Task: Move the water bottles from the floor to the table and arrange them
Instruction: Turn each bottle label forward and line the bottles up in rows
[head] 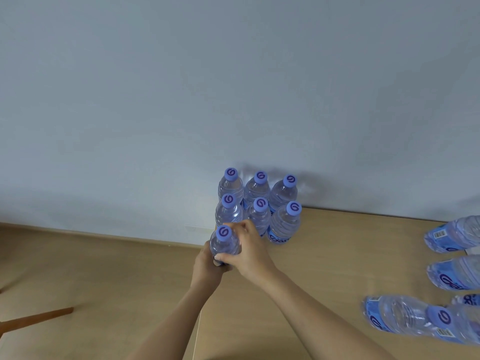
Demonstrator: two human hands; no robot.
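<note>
both hands [228, 258] grip bottle [224, 244] upright; cap up

Two bare, sleeveless forearms [298, 302]

At the centre of the frame, a water bottle [224, 243] with a blue cap was held upright by both hands, the left hand [207, 266] wrapped round its base and the right hand [245, 252] closed on its side. Just behind it, six upright bottles [259, 203] were grouped in two rows on the table [324, 255] against the wall [233, 87]. Further bottles [452, 271] were seen at the right edge.
</note>
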